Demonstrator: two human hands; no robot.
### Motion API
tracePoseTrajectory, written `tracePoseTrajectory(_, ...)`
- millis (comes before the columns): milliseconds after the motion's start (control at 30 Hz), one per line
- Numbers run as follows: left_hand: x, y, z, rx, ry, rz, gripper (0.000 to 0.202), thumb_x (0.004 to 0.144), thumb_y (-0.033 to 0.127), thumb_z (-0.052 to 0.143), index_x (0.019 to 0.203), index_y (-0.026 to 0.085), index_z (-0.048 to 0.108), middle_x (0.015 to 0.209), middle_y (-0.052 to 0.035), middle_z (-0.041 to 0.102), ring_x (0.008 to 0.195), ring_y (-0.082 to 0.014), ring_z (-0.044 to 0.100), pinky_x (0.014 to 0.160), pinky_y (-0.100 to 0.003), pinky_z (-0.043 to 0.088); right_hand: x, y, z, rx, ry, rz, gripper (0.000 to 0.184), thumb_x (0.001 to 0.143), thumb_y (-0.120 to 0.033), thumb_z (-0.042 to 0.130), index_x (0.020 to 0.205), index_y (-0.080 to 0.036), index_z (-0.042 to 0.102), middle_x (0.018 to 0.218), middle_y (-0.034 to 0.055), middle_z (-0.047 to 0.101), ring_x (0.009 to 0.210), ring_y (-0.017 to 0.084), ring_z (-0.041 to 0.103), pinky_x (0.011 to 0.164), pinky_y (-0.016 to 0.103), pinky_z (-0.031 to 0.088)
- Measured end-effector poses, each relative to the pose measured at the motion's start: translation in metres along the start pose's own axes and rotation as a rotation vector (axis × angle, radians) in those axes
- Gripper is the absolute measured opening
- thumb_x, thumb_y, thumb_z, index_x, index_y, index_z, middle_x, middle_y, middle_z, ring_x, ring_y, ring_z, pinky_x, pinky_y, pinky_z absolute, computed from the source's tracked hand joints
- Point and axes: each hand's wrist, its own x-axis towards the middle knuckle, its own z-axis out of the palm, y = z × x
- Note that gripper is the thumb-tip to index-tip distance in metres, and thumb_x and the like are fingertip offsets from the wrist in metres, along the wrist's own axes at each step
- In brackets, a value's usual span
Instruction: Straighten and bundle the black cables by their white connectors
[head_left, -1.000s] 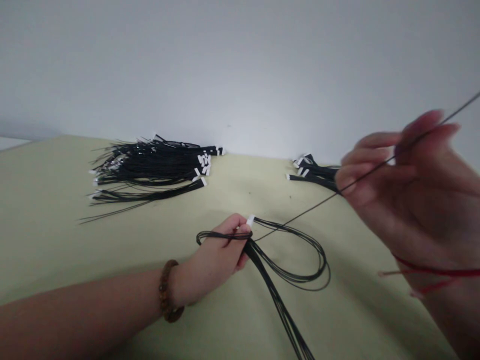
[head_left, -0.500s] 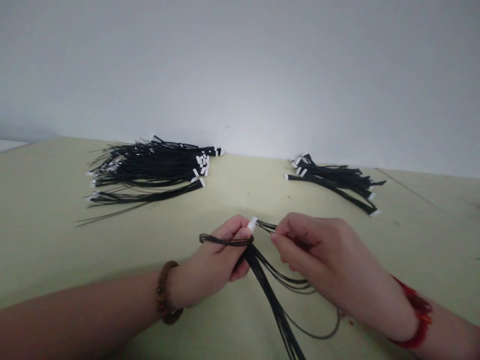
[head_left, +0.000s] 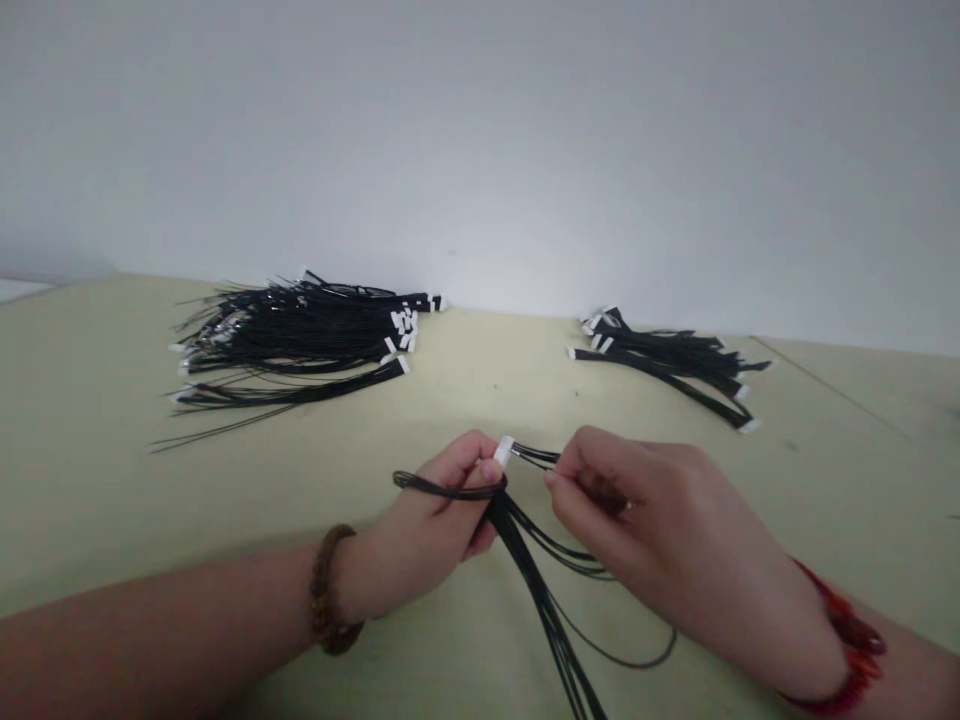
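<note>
My left hand (head_left: pixel 439 520) is closed around a folded bundle of thin black wires (head_left: pixel 536 585) and pinches its white connector (head_left: pixel 504 450) between thumb and forefinger. A loop of the wires sticks out to the left of that hand. My right hand (head_left: pixel 645 530) is closed just right of the connector, its fingertips pinching the wires that leave it. The rest of the bundle trails toward me and off the bottom edge. A beaded bracelet sits on my left wrist and a red one on my right.
On the pale yellow table (head_left: pixel 90 440) lie a large heap of black wire harnesses with white connectors (head_left: pixel 300 335) at the back left and a smaller pile (head_left: pixel 667 360) at the back right. A plain white wall stands behind.
My right hand, raised at the right with a single wire drawn out, came down to the bundle and now pinches the wires beside the connector. My left hand stayed put.
</note>
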Motion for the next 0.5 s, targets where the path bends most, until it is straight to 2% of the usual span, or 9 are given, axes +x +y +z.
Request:
tracePoseTrajectory(300, -0.0007, -0.0002, -0.0008, 0.060, -0.014, 0.036, 0.030, 0.083, 0.047, 0.041, 0.076, 0.018, 0.044, 0.046, 0.0100, 0.037, 0.038, 0.0015, 0.031, 0.036, -0.006, 0.025, 0.0000, 0.0003, 0.0007, -0.064, -0.007, -0.038, 0.015, 0.078, -0.017, 0.052, 0.064, -0.016, 0.047, 0.048, -0.0057, 0.042, 0.041, 0.006, 0.036, 0.043, 0.021, 0.022)
tracePoseTrajectory(500, -0.0005, -0.0011, -0.0069, 0.325, -0.031, 0.092, 0.033, 0.084, 0.048, 0.038, 0.074, 0.017, 0.046, 0.052, 0.0075, 0.042, 0.044, 0.0004, 0.037, 0.041, -0.008, 0.028, -0.0015, 0.0008, 0.0027, -0.079, 0.007, -0.066, 0.015, 0.080, -0.017, 0.051, 0.065, -0.016, 0.048, 0.050, -0.0050, 0.044, 0.042, 0.006, 0.038, 0.043, 0.023, 0.023)
